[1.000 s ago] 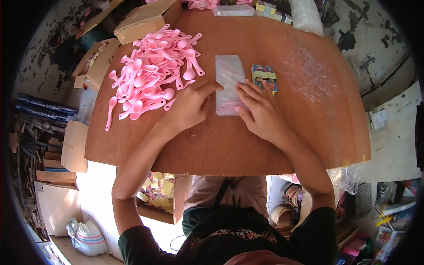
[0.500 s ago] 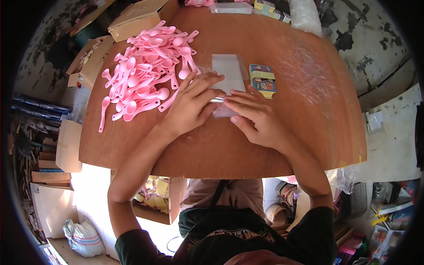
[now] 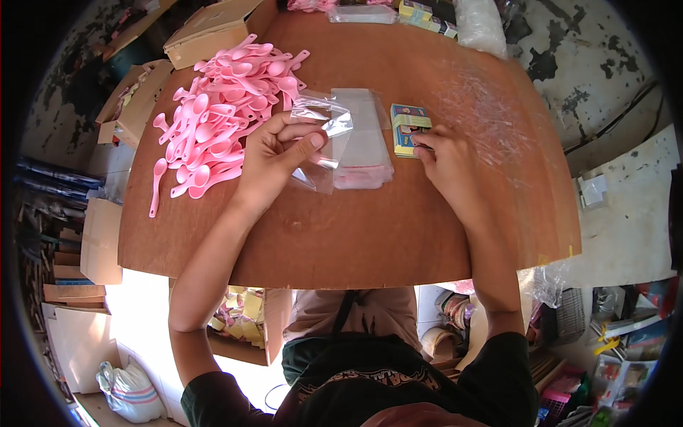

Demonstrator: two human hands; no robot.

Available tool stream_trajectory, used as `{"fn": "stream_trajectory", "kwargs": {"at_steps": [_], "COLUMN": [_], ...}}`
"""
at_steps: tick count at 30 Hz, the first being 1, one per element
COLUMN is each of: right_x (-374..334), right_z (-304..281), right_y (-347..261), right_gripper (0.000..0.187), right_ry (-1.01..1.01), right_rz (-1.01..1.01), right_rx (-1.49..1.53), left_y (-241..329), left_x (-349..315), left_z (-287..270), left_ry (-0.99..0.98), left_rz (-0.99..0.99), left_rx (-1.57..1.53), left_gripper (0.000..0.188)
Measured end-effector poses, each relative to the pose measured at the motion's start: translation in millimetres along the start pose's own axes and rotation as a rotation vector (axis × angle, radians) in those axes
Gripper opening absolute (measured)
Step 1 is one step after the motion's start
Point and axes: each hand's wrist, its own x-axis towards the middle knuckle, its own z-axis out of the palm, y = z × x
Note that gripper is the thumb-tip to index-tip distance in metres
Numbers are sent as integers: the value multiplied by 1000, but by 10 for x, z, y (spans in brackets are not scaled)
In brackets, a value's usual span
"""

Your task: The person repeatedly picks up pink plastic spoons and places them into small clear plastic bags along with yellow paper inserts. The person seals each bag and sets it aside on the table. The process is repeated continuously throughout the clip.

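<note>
My left hand [image 3: 276, 153] is closed on a clear plastic bag [image 3: 336, 122], pinched between thumb and fingers and lifted off the table. Beside it lies a stack of flat clear plastic bags [image 3: 361, 139] with a reddish strip near the lower end. On the right, a small stack of printed cards [image 3: 408, 121], blue and yellow with a pale band around it, rests on the table. My right hand [image 3: 449, 158] has its thumb and fingertips pinched at the near right edge of these cards. Whether it grips one card or several is hidden.
Many pink plastic spoons [image 3: 220, 121] are heaped at the left of the brown table [image 3: 341, 242]. Thin clear plastic scraps [image 3: 484, 114] lie at the right. Cardboard boxes [image 3: 217, 32] stand at the far left; more card stacks [image 3: 420, 14] and a plastic roll [image 3: 480, 28] are at the back.
My hands have parted from over the bag stack. The left has raised one clear bag to the left; the right has moved over to the printed cards and pinches their edge.
</note>
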Motion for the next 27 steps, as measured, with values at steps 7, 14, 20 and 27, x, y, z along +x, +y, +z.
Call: {"fn": "stream_trajectory", "kwargs": {"at_steps": [7,14,20,27], "right_x": [-7,77,18,1], "right_z": [15,-54,-178,-66], "right_y": [82,-26,-199,-302], "right_gripper": [11,8,16,20], "right_ry": [4,262,352,189], "right_rz": [30,-63,95,190], "right_rx": [72,10,917,1080], "left_y": [3,-62,-69,-73], "left_x": [-4,-1,-14,-84], "left_z": [31,-12,20,110], "left_ry": [22,26,-54,-283], "left_rz": [-78,-145,-227,-235], "left_rx": [-27,-35,66,145], "left_gripper": [27,28,35,31]}}
